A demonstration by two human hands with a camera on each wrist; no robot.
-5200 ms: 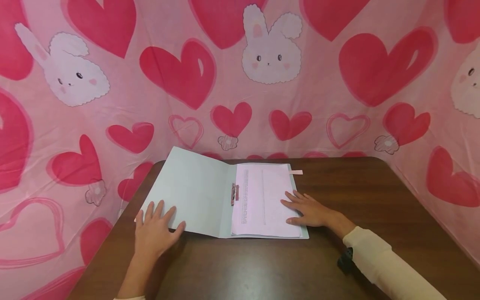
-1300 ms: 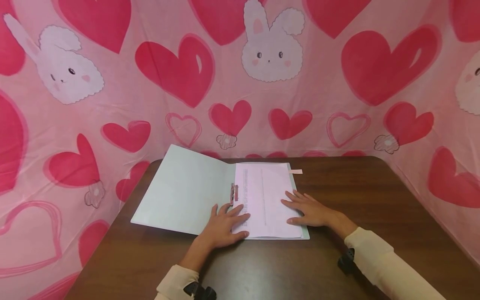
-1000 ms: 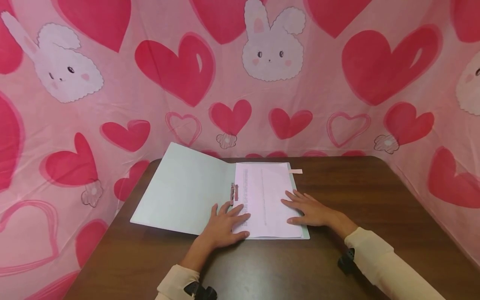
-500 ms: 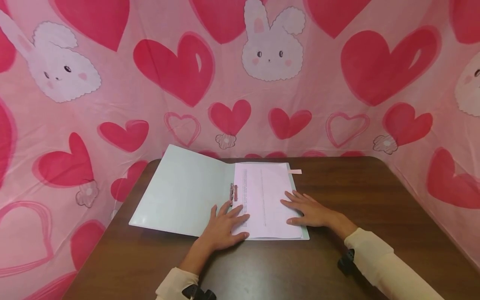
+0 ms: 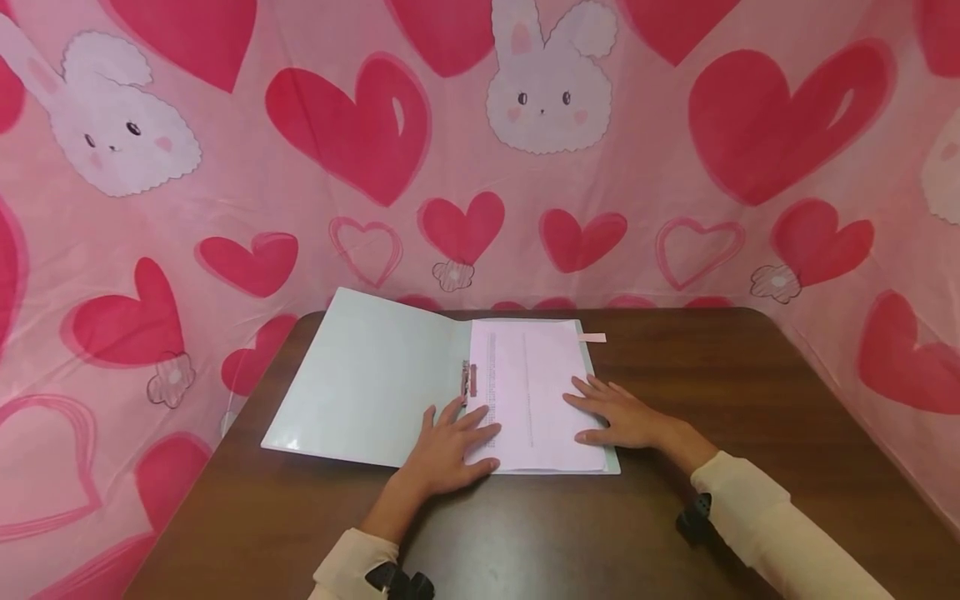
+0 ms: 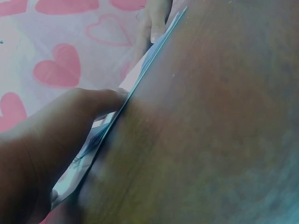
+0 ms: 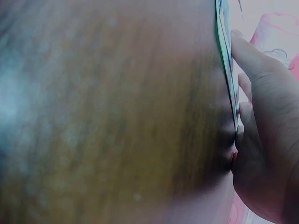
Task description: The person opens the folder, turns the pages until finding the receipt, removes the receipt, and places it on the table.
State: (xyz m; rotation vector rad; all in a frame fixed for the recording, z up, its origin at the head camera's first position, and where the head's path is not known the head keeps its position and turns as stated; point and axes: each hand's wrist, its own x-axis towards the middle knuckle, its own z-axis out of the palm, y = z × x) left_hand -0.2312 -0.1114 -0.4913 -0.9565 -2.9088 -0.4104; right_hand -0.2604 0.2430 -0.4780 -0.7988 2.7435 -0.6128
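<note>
A pale green file folder (image 5: 367, 375) lies spread on the table, its cover turned to the left and slightly raised. Printed sheets of paper (image 5: 551, 367) lie on its right side, beside a metal clip (image 5: 468, 380) at the spine. My left hand (image 5: 450, 450) rests with spread fingers on the lower left of the sheets, near the spine; its thumb lies at the folder's lower edge in the left wrist view. My right hand (image 5: 618, 414) rests flat, fingers spread, on the right edge of the sheets. Neither hand grips anything.
The dark wooden table (image 5: 555, 542) extends around the folder. A small pale pink tab (image 5: 592, 337) sticks out at the folder's upper right. Behind stands a pink cloth (image 5: 630, 183) printed with hearts and rabbits. Black wrist devices (image 5: 693, 518) sit at both cuffs.
Over the earlier seconds my left hand moved from the cover's lower left corner rightward onto the sheets by the spine. Since then both hands have stayed put; the view has shifted slightly.
</note>
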